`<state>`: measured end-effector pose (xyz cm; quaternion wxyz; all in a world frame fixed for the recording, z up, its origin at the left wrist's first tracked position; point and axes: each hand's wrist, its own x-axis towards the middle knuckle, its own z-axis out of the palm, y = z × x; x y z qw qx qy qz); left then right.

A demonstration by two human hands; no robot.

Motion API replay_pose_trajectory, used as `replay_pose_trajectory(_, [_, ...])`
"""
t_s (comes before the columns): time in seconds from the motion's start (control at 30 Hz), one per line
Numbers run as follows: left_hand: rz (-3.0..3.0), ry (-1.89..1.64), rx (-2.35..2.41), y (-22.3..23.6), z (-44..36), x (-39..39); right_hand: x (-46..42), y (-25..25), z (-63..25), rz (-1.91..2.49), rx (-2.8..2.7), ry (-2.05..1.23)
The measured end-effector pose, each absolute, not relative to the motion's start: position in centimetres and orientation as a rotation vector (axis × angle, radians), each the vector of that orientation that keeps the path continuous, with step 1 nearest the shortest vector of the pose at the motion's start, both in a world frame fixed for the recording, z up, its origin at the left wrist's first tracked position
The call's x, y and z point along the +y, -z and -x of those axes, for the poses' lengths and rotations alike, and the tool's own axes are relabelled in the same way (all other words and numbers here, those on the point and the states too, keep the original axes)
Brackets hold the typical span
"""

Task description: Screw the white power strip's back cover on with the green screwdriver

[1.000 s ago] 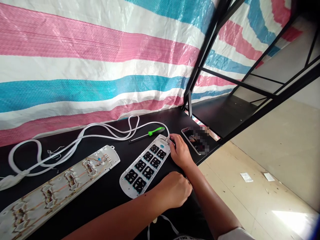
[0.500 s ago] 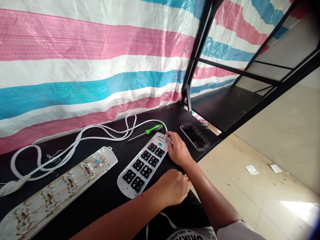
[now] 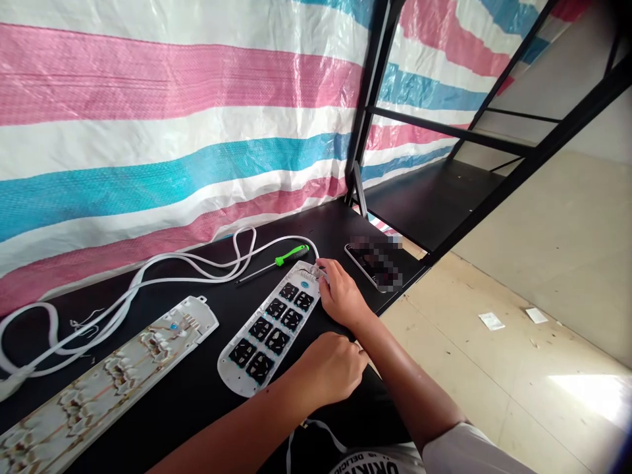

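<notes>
A white power strip half (image 3: 264, 332) with black socket inserts lies at an angle on the black tabletop. My right hand (image 3: 342, 295) grips its far end, fingers bent over the edge where the white power cord (image 3: 291, 237) comes in. Close below, my left hand (image 3: 336, 370) is closed in a fist beside the strip's right edge; its fingertips and anything in them are hidden. The other white half (image 3: 111, 375), inner side up with metal strips showing, lies to the left. A green-handled screwdriver (image 3: 292, 255) rests behind the socket half.
A phone (image 3: 375, 266), its screen blurred out, lies right of the strip. Loops of cord spread along the back left, near small white scraps (image 3: 85, 324). Striped plastic sheeting (image 3: 172, 151) hangs behind the table (image 3: 320, 224). A black metal frame (image 3: 449, 135) rises at the right.
The view has turned slightly right, so everything appears shifted left. Both hands keep about the same place relative to the power strip half.
</notes>
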<state>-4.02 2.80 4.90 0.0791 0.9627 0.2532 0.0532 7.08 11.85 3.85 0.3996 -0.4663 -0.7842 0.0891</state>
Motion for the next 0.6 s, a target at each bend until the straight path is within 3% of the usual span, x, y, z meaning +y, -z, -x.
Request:
replay_pose_trajectory(0.3, [-2.880,-0.143,0.782,-4.7,3.6,2.6,11.9,-3.7,-7.5,1.128,-1.962,-0.276])
replay_pose_trajectory(0.47, [-2.695,-0.278,0.779,-10.6,5.8,1.8,11.8,-3.4,-7.8,1.100,-1.962,-0.316])
replay_pose_trajectory(0.6, [-2.342,-0.651,1.341,-15.9,15.8,0.5,11.6,-3.7,-7.9,1.122,-1.974,-0.352])
